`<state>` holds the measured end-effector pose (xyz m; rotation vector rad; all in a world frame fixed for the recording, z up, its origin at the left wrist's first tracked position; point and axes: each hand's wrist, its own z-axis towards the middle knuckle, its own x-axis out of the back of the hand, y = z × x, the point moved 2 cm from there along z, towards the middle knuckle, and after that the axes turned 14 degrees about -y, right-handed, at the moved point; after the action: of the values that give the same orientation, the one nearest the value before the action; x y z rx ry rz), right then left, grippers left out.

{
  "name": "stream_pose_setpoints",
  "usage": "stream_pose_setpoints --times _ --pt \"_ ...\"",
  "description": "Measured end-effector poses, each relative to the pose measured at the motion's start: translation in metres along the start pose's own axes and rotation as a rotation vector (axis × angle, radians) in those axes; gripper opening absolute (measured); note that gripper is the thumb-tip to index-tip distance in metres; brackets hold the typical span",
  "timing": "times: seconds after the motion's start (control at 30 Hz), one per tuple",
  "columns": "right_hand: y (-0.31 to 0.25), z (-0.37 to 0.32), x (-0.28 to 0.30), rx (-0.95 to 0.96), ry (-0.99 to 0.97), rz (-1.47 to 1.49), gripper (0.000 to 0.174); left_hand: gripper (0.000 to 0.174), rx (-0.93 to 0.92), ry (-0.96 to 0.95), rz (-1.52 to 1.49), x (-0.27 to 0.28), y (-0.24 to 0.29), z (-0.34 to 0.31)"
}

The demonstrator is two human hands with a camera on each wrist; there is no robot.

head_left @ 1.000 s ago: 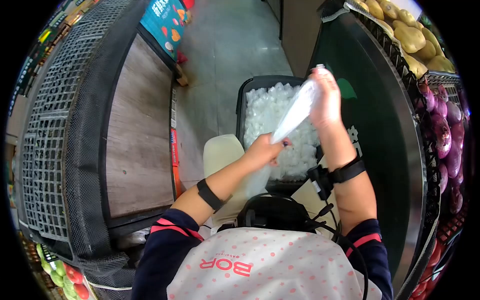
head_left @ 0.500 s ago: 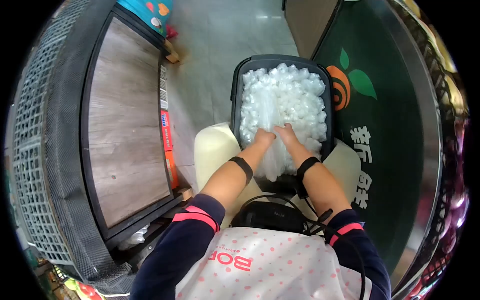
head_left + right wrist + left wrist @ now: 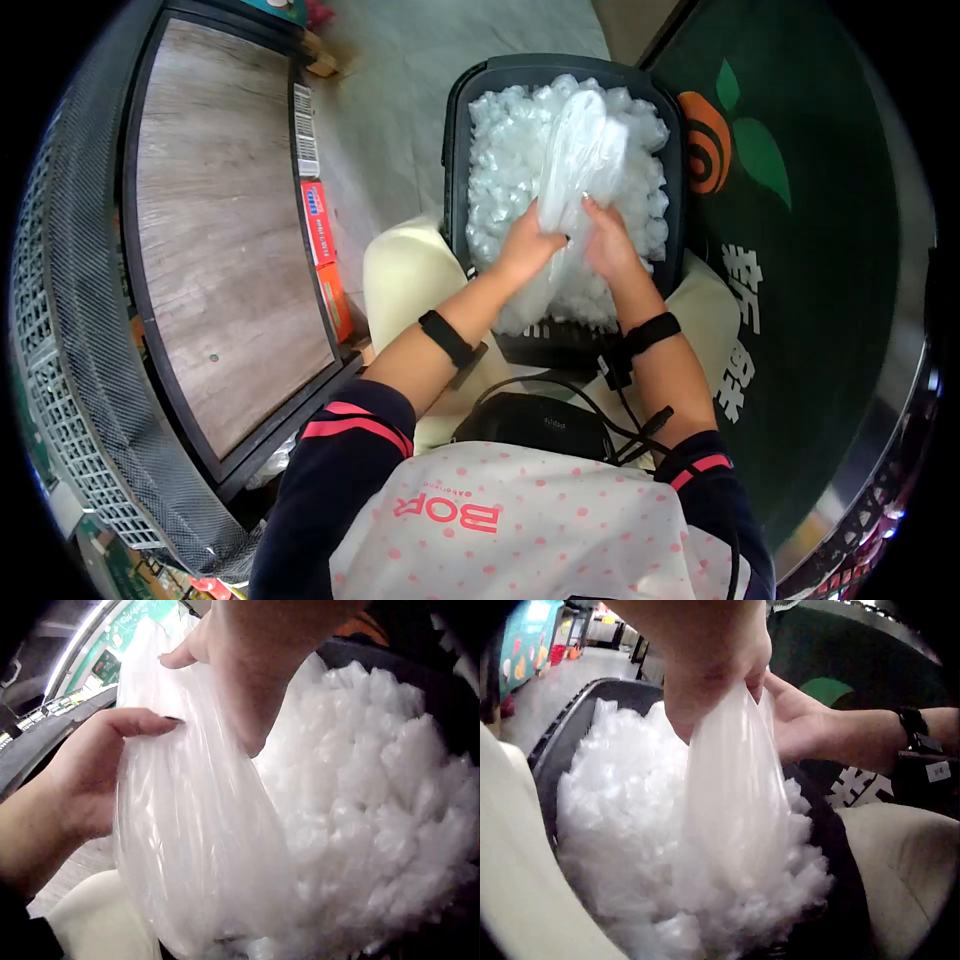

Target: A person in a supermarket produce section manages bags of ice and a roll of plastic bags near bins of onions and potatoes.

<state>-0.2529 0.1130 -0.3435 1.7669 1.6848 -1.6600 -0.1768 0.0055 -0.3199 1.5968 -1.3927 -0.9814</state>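
Note:
A clear, long, flattened plastic bag [image 3: 575, 150] lies lengthwise between my two hands, over a bin [image 3: 458, 190] packed with knotted plastic bags [image 3: 500, 150]. My left hand [image 3: 532, 246] grips the bag from the left, its thumb across the front, as the right wrist view shows with the bag [image 3: 202, 825] hanging below. From the other side, my right hand [image 3: 610, 245] holds it with the thumb on the front face. In the left wrist view the bag's lower part [image 3: 739, 795] spreads out above the heap, and the right hand's [image 3: 799, 720] fingers are partly hidden behind it.
The bin stands between my knees [image 3: 405, 280]. A wood-topped stand [image 3: 230, 220] is on the left, with red and orange boxes [image 3: 318, 220] along its side. To the right rises a dark green panel [image 3: 800, 300] with white lettering. Grey floor [image 3: 400, 120] lies beyond.
My right hand has come down from its raised position, where the bag was stretched between both hands. Since half a second ago, the bag's far end has lifted and both hands have moved slightly apart.

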Motion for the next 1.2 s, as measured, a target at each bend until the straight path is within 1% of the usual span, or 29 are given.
stream_pose_setpoints --times 0.03,0.07,0.1,0.17,0.2,0.23,0.27,0.3,0.37,0.4,0.47,0.5,0.57,0.6,0.63,0.7,0.73,0.77,0.8,0.83,0.87,0.9,0.93,0.97,1.03,1.07,1.1,1.17,1.2 --pt "-0.01 -0.007 -0.008 0.003 0.005 0.0 0.056 0.056 -0.037 -0.059 0.013 0.001 0.007 -0.005" --pt "-0.021 -0.014 -0.017 0.027 -0.036 -0.008 0.056 0.054 -0.061 -0.06 0.121 0.002 0.014 -0.01" --pt "-0.03 -0.019 -0.026 0.053 -0.081 -0.018 0.056 0.054 -0.067 -0.062 0.123 0.0 0.021 -0.016" --pt "-0.036 -0.027 -0.039 0.059 -0.126 -0.062 0.056 0.056 -0.224 0.092 0.485 -0.003 0.04 -0.032" --pt "-0.037 -0.03 -0.046 0.06 -0.167 -0.101 0.055 0.056 -0.227 0.094 0.489 -0.005 0.053 -0.038" --pt "-0.038 -0.036 -0.06 0.058 -0.166 -0.095 0.055 0.057 -0.326 0.066 0.602 -0.009 0.069 -0.044" --pt "-0.035 -0.042 -0.076 0.067 -0.193 -0.182 0.055 0.058 -0.416 0.032 0.711 -0.013 0.077 -0.053" --pt "-0.03 -0.051 -0.089 0.069 -0.214 -0.263 0.054 0.058 -0.391 0.021 0.706 -0.012 0.074 -0.056" --pt "-0.027 -0.054 -0.099 0.143 -0.297 -0.627 0.053 0.062 -0.335 -0.086 0.493 -0.008 0.063 -0.051" --pt "-0.026 -0.054 -0.099 0.122 -0.283 -0.614 0.053 0.062 -0.311 -0.094 0.481 -0.01 0.064 -0.057" --pt "-0.032 -0.055 -0.108 0.304 -0.287 -1.273 0.051 0.062 -0.237 -0.117 0.555 -0.012 0.081 -0.067" --pt "-0.035 -0.063 -0.115 0.298 -0.281 -1.266 0.051 0.062 -0.228 -0.124 0.554 -0.014 0.088 -0.073" --pt "-0.047 -0.076 -0.131 0.311 -0.281 -0.719 0.053 0.056 -0.223 0.052 0.869 -0.018 0.102 -0.081" --pt "-0.055 -0.078 -0.14 0.37 -0.341 -0.612 0.047 0.055 -0.192 0.099 0.94 -0.02 0.109 -0.083" --pt "-0.056 -0.081 -0.144 0.371 -0.338 -0.612 0.047 0.055 -0.192 0.095 0.94 -0.022 0.115 -0.085" --pt "-0.06 -0.087 -0.147 0.384 -0.205 -0.592 0.035 0.055 -0.051 0.033 0.971 -0.024 0.127 -0.089" --pt "-0.064 -0.091 -0.147 0.337 -0.217 -0.617 0.045 0.055 -0.051 0.032 0.972 -0.025 0.126 -0.088" --pt "-0.065 -0.09 -0.144 0.338 -0.217 -0.616 0.045 0.054 -0.148 -0.021 0.881 -0.026 0.124 -0.087" --pt "-0.065 -0.088 -0.141 0.333 -0.227 -0.658 0.049 0.053 -0.246 -0.072 0.789 -0.027 0.122 -0.084" --pt "-0.065 -0.086 -0.139 0.328 -0.236 -0.7 0.053 0.053 -0.249 -0.071 0.79 -0.027 0.116 -0.081" --pt "-0.06 -0.084 -0.137 0.332 -0.235 -0.702 0.053 0.048 -0.353 -0.038 0.464 -0.025 0.11 -0.078" --pt "-0.052 -0.083 -0.136 0.361 -0.22 -0.663 0.046 0.043 -0.448 -0.008 0.134 -0.024 0.112 -0.076" --pt "-0.048 -0.083 -0.136 0.389 -0.204 -0.625 0.04 0.036 -0.419 0.0 0.188 -0.022 0.113 -0.078" --pt "-0.048 -0.083 -0.135 0.393 -0.198 -0.629 0.04 0.036 -0.423 -0.008 0.186 -0.02 0.113 -0.079" --pt "-0.05 -0.084 -0.131 0.341 -0.082 -0.75 0.039 0.031 -0.162 -0.091 0.313 -0.019 0.116 -0.079" --pt "-0.052 -0.083 -0.124 0.429 -0.075 -0.728 0.034 0.026 -0.092 -0.121 0.563 -0.016 0.119 -0.08" --pt "-0.057 -0.082 -0.12 0.433 -0.069 -0.73 0.034 0.026 -0.095 -0.127 0.563 -0.013 0.12 -0.077" --pt "-0.067 -0.078 -0.11 0.505 -0.123 -0.158 0.031 0.022 0.004 -0.088 0.917 -0.007 0.118 -0.071" --pt "-0.074 -0.076 -0.101 0.535 -0.123 -0.151 0.031 0.022 -0.006 -0.105 0.997 -0.004 0.117 -0.069"
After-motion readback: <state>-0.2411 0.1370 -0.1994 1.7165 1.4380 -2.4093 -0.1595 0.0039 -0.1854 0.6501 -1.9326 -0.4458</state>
